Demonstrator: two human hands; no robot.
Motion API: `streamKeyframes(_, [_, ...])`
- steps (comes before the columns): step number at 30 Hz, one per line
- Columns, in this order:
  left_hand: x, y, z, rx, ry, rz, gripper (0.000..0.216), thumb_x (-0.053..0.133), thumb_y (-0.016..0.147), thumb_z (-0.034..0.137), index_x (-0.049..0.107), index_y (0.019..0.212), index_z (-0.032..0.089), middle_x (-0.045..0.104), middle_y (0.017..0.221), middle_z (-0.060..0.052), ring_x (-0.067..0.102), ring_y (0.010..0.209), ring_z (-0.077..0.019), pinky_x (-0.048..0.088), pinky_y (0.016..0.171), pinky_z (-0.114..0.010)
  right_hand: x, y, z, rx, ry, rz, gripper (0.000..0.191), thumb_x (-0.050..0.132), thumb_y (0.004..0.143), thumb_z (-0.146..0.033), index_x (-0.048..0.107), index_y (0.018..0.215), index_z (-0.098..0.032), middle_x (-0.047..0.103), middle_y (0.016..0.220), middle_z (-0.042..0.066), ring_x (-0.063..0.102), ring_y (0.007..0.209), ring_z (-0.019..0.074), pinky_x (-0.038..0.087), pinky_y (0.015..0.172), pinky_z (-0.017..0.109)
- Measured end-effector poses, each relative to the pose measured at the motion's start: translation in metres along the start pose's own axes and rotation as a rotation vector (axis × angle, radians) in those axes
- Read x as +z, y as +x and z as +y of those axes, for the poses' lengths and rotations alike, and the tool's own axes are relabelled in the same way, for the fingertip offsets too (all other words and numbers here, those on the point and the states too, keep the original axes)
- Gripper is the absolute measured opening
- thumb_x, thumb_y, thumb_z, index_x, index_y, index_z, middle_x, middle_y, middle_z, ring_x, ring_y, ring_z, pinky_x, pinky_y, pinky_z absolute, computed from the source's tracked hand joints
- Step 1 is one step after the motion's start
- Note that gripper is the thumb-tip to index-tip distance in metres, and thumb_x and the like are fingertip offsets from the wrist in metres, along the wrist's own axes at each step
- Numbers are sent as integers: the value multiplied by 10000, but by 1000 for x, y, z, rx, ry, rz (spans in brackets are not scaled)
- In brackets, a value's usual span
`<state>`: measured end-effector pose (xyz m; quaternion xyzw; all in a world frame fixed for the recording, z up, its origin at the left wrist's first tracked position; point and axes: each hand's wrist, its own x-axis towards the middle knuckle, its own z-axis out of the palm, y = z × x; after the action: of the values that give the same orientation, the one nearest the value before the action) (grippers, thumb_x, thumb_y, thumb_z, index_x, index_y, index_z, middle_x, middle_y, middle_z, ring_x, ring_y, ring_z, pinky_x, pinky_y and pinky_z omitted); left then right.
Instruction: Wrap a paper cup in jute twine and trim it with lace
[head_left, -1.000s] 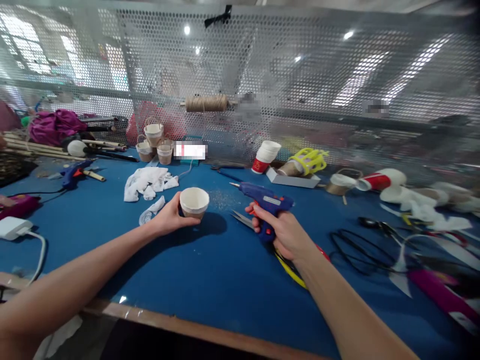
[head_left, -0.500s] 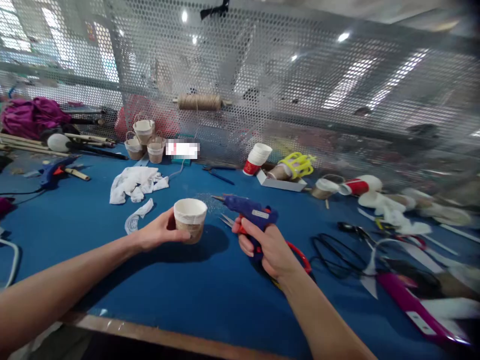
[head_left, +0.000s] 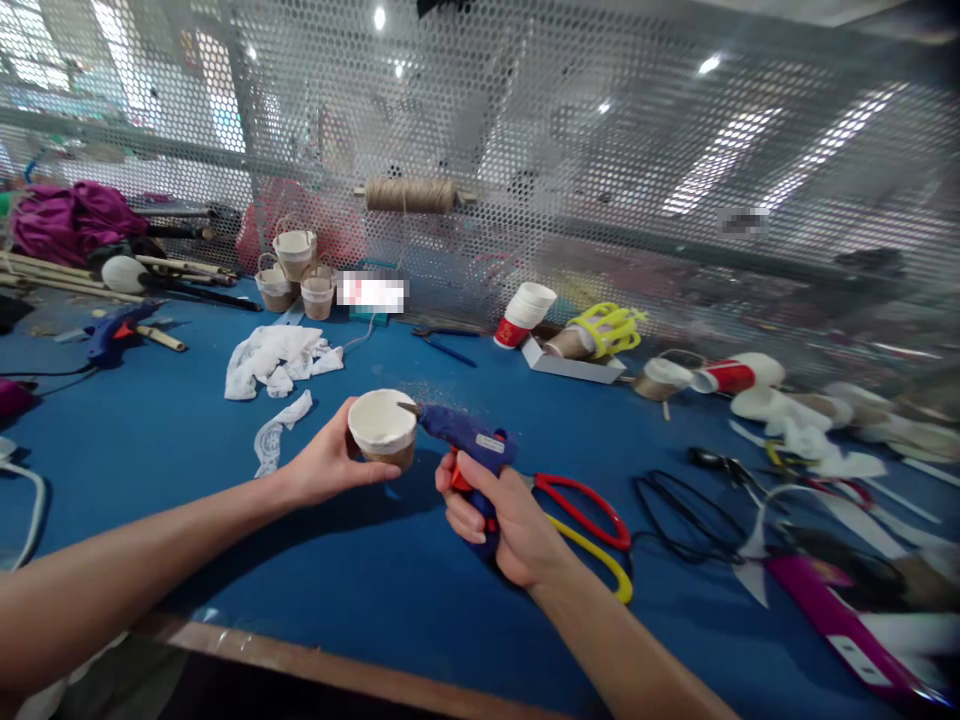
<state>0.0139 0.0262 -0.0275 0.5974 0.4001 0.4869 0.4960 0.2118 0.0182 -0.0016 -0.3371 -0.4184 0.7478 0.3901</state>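
1. Brought the blue glue gun [head_left: 466, 440], clamped in the right hand [head_left: 501, 515], leftward until its nozzle met the rim.
2. Kept the paper cup [head_left: 382, 428] gripped in the left hand [head_left: 324, 465], raised just above the blue table [head_left: 375, 580].
3. Exposed red-and-yellow scissors [head_left: 585, 520] behind; gluing looked about to start.

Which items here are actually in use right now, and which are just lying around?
In use:
left hand holding paper cup
right hand holding blue glue gun

Lying about:
red-and-yellow scissors
white cloth
twine spool
second glue gun
black scissors
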Motion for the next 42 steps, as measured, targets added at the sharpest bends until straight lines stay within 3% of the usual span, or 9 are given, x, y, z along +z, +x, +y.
streamKeyframes(4, [-1, -1, 0, 10, 31, -6, 626, 723, 596, 231, 374, 1112, 163, 529, 1153, -120, 501, 1108, -249, 365, 975, -421, -2, 1, -2, -16, -10, -2, 247, 660, 730, -383, 626, 692, -141, 482, 484, -40, 304, 344, 18, 221, 342, 162])
streamKeyframes(15, [-6, -3, 5, -44, 6, -123, 652, 735, 602, 237, 385, 1148, 162, 543, 1115, -87, 511, 1076, -226, 369, 967, -379, -8, -6, -13, 14, -149, 42, 254, 677, 712, -378, 620, 712, -130, 582, 625, 12, 335, 347, 4, 219, 344, 172])
streamKeyframes(22, [-18, -5, 14, -222, -249, -497, 635, 703, 638, 264, 431, 1197, 140, 577, 1093, -93, 546, 971, -211, 407, 872, -336, -23, -7, -26, -167, -473, 73, 239, 622, 771, -374, 604, 709, -143, 432, 424, -53, 359, 367, 49, 270, 357, 191])
streamKeyframes(25, [-20, -7, 16, -254, -299, -572, 629, 695, 640, 259, 446, 1207, 145, 592, 1056, -74, 549, 912, -181, 414, 835, -297, -29, -6, -27, -162, -587, 33, 253, 589, 796, -386, 602, 726, -143, 423, 406, -60, 363, 363, 52, 278, 362, 195])
streamKeyframes(29, [-21, -8, 17, -260, -298, -576, 593, 693, 612, 241, 490, 1159, 136, 616, 980, -58, 553, 879, -184, 419, 814, -291, -33, -6, -29, -121, -652, -10, 268, 566, 813, -397, 602, 737, -142, 421, 412, -63, 375, 368, 50, 296, 383, 201])
streamKeyframes(37, [-22, -7, 16, -280, -264, -532, 624, 666, 600, 243, 489, 1193, 158, 629, 1048, -76, 574, 925, -222, 441, 844, -333, -39, -7, -36, -60, -723, -16, 299, 599, 770, -431, 604, 692, -142, 428, 409, -53, 401, 366, 65, 281, 359, 206])
streamKeyframes(42, [-25, -7, 18, -320, -261, -529, 608, 670, 590, 255, 525, 1174, 168, 647, 1000, -65, 596, 896, -235, 467, 805, -323, -37, -5, -34, -33, -817, 66, 294, 602, 769, -424, 609, 694, -140, 450, 418, -47, 418, 377, 65, 332, 390, 210])
